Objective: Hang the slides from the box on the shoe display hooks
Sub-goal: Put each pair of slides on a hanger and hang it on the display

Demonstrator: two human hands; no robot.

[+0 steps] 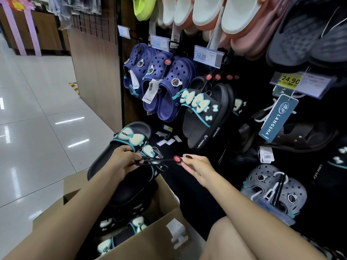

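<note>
The left hand (pixel 124 162) grips a black slide (pixel 120 166) with pale bows, held above the open cardboard box (pixel 150 228) at seven o'clock. The right hand (pixel 195 166) pinches the red-capped end of a thin black hook (pixel 159 160) that runs between the two hands. More slides lie in the box. The risk, as I judge it: the slide's hanger loop is small and partly hidden, so it could miss the hook tip and drop back, or catch the tag strings.

Hands: two are seen, left (pixel 123 162) and right (pixel 197 167)
Boxes: one (pixel 150 239) is counted
Navy clogs (pixel 169 87): three are hung
</note>
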